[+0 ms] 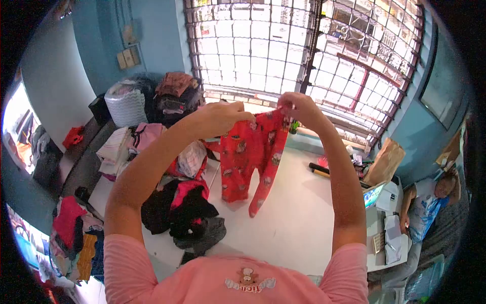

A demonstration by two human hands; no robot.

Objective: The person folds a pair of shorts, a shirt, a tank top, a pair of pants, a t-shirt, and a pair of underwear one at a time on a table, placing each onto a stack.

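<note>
A small pair of red printed pants (238, 157) hangs upright in front of me, above the white table (298, 202). At its waistband, my left hand (223, 119) pinches the left corner. The opposite corner is gripped between the fingers of my right hand (299, 109). Both legs of the pants dangle down, one slightly folded or turned. Left of them, a heap of black and pink clothes (185, 210) lies on the table, and a pale checked garment (192, 158) sits partly behind my left forearm.
Folded clothes (119, 147) and a bulky plastic-wrapped bundle (126, 106) stand at the back left. More garments (71, 223) are piled at the lower left. A barred window (253, 50) is ahead. On the right are a paper bag (386, 161) and a seated person (428, 207) at a desk.
</note>
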